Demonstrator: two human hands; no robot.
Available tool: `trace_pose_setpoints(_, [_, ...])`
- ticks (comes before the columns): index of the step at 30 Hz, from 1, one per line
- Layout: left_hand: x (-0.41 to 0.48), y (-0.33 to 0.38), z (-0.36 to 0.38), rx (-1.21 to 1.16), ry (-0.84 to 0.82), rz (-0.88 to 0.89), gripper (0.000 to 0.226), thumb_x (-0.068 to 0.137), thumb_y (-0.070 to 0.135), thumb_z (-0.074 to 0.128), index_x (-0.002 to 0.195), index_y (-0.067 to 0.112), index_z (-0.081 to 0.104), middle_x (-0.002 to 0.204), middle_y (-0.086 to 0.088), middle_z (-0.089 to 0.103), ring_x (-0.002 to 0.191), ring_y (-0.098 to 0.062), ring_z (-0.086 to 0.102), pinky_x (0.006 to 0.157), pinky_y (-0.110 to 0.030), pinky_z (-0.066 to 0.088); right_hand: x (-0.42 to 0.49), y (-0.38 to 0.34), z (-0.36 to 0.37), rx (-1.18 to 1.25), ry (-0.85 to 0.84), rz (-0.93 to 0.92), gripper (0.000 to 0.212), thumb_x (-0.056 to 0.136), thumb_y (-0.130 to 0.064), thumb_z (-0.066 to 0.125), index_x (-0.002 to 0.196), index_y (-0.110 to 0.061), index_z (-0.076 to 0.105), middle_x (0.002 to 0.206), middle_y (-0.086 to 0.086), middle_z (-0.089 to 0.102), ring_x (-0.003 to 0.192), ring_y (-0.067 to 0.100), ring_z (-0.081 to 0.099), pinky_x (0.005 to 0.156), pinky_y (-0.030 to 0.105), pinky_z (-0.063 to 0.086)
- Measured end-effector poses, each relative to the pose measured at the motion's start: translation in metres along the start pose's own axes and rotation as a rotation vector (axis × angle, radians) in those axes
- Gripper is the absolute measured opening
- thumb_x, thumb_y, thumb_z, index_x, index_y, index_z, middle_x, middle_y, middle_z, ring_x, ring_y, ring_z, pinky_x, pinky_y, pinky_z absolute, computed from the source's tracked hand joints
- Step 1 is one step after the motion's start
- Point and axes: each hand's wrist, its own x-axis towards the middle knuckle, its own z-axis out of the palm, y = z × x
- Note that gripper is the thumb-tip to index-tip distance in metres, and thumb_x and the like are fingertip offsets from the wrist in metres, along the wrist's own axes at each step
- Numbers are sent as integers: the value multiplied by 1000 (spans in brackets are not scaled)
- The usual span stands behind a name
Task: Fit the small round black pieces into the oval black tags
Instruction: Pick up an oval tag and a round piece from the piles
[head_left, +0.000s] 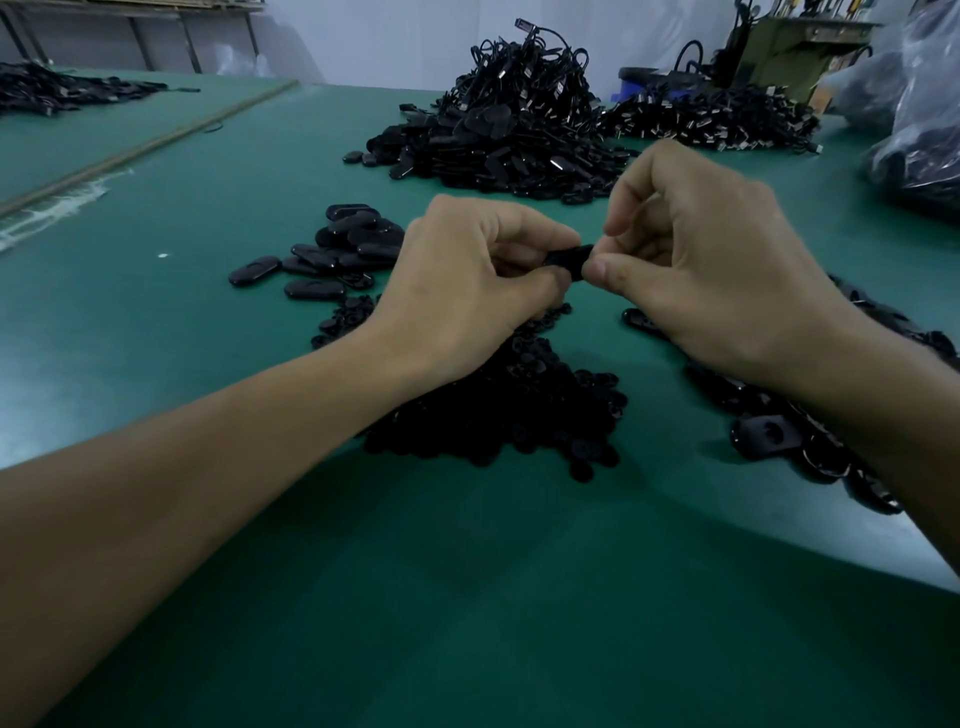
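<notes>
The green table (467, 597) spreads under both forearms, in a workroom with a pale wall far beyond the hands. Past the fingertips rises a big heap of corded tags (498, 150). A smaller heap of round pieces (509, 415) lies under and just behind the left wrist. Loose oval tags (779, 431) lie under the right wrist, and a cluster of tags (332, 249) sits beyond the left hand on its outer side. The left hand (467, 280) and right hand (717, 260), both curled, pinch one oval tag (569, 262) between them above the table. Its long axis runs from hand to hand, one end in each. I cannot tell whether a round piece already sits in it.
</notes>
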Motion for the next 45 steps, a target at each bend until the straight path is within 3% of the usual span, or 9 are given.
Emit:
trace_pose_setpoints(5, [1, -2, 1, 7, -6, -5, 23, 86, 7, 76, 107, 15, 76, 85, -1, 77, 78, -13, 75, 83, -37, 62, 1, 1, 0, -14, -34, -23, 25, 90, -15, 72, 90, -30, 51, 83, -7, 67, 76, 7, 64, 71, 29, 54])
trace_pose_setpoints(10, [3, -7, -2, -20, 30, -41, 19, 87, 5, 74, 104, 14, 75, 79, -2, 77, 74, -19, 76, 78, -36, 63, 3, 2, 1, -73, -25, -71, 21, 99, -14, 58, 113, -27, 65, 86, -14, 59, 80, -2, 56, 71, 5, 40])
trace_pose_setpoints(13, [5, -10, -6, -64, 50, -101, 19, 88, 5, 74, 105, 12, 73, 76, -1, 77, 72, -17, 75, 75, -29, 62, 3, 3, 1, -53, -6, -48, 22, 99, -13, 58, 107, -28, 71, 79, -22, 60, 73, -9, 56, 66, 1, 37])
trace_pose_setpoints(15, [5, -10, -8, -94, 54, -120, 19, 88, 5, 74, 105, 13, 72, 75, 0, 77, 70, -16, 75, 71, -25, 59, 4, 5, 2, 32, -6, -6, 18, 96, -12, 62, 98, -28, 71, 72, -22, 65, 69, -9, 61, 65, 5, 42])
trace_pose_setpoints(18, [4, -8, -7, -109, 51, -110, 16, 87, 4, 74, 96, 16, 72, 76, 0, 77, 71, -16, 75, 70, -24, 59, 4, 7, 3, 178, 1, 73, 16, 92, -8, 67, 92, -23, 72, 74, -6, 74, 73, 3, 72, 69, 18, 55])
trace_pose_setpoints(22, [4, -6, -5, -111, 52, -76, 16, 86, 5, 76, 91, 20, 71, 76, 1, 77, 71, -17, 75, 73, -28, 61, 6, 6, 0, 328, 23, 140, 13, 91, -6, 70, 89, -18, 69, 78, -4, 77, 73, 10, 75, 66, 21, 59])
trace_pose_setpoints(28, [1, -2, -4, -132, 46, -49, 16, 85, 4, 77, 92, 18, 74, 77, -1, 78, 72, -18, 76, 74, -32, 63, 6, 7, 3, 246, 64, 125, 10, 87, -16, 76, 83, -25, 74, 73, -2, 73, 65, 5, 64, 61, 20, 54])
trace_pose_setpoints(35, [0, 3, -3, -182, 37, -65, 15, 84, 1, 78, 95, 11, 75, 78, -5, 78, 71, -19, 76, 70, -29, 62, 5, 3, 4, 241, 63, 127, 11, 88, -15, 75, 85, -25, 72, 72, -3, 73, 64, 2, 67, 58, 15, 50])
trace_pose_setpoints(45, [-1, 2, -2, -187, 12, -56, 20, 83, 0, 77, 90, 18, 73, 77, -2, 78, 73, -19, 76, 69, -27, 61, 4, -3, 3, 167, 39, 100, 15, 88, -11, 75, 84, -25, 69, 77, -4, 72, 71, 7, 70, 73, 22, 57])
